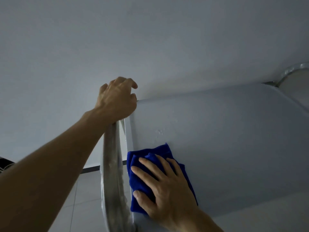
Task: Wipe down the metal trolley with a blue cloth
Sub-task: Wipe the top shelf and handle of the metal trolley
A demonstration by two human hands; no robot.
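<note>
The metal trolley's flat top (225, 134) fills the right half of the view, dull grey. Its curved tubular handle (112, 173) runs up the left side of the top. My left hand (117, 99) grips the upper end of that handle at the trolley's far left corner. A folded blue cloth (148, 168) lies on the top near its left edge. My right hand (165, 185) presses flat on the cloth with fingers spread and straight.
A pale wall (150, 39) stands behind the trolley. Light floor tiles (87, 198) show lower left, with a dark skirting strip (91, 169). A second curved metal bar (291, 71) rises at the trolley's far right corner. A dark object (5, 163) sits at the left edge.
</note>
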